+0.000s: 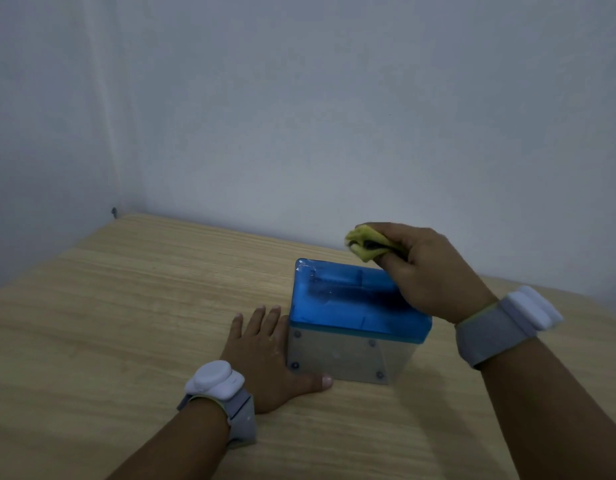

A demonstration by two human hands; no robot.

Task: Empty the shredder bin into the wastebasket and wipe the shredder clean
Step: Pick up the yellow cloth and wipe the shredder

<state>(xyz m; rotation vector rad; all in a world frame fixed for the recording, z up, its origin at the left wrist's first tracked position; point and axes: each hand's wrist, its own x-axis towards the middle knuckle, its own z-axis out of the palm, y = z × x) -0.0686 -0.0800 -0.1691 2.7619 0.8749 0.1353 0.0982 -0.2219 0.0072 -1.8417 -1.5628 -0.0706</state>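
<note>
while the small shredder with a translucent blue lid and clear plastic bin [355, 323] stands on the light wood-grain table [126, 306], the left hand [265, 351] lies flat, fingers straight and apart, bracing the bin's left wall. the right hand [424, 268] is clamped on a crumpled yellow-green cloth [363, 244], held above the lid's far right edge. the wiping step appears to be in hand. the next move calls for lowering the cloth onto the lid while the brace is kept. no wastebasket is in view.
</note>
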